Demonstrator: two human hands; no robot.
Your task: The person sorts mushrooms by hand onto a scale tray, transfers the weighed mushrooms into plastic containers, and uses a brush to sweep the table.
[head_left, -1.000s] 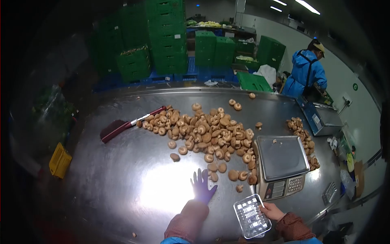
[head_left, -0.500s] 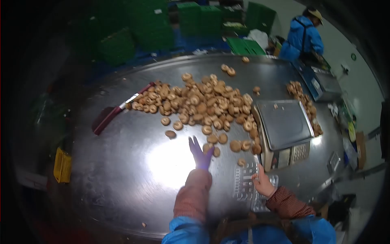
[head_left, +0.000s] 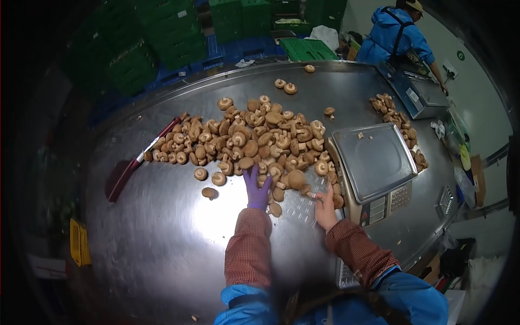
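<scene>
A wide heap of brown mushrooms (head_left: 254, 132) lies on the steel table (head_left: 157, 233). My left hand (head_left: 257, 189), in a purple glove, touches the near edge of the heap with its fingers spread. My bare right hand (head_left: 326, 208) grips the edge of a clear plastic tray (head_left: 299, 208), which lies tilted against the mushrooms, with a few at its far end. Just right of that hand stands a scale (head_left: 374, 162) with a flat metal plate.
A dark red-handled tool (head_left: 132, 164) lies left of the heap. More mushrooms (head_left: 398, 122) and a second scale (head_left: 420, 97) are at the right. Beyond the table are green crates (head_left: 173, 32) and a person in blue (head_left: 391, 35). A yellow crate (head_left: 79, 242) is at the left.
Both hands have moved forward to the mushrooms. The clear tray has moved forward and left with my right hand. The view has shifted, and the co-worker's arm now reaches toward the second scale.
</scene>
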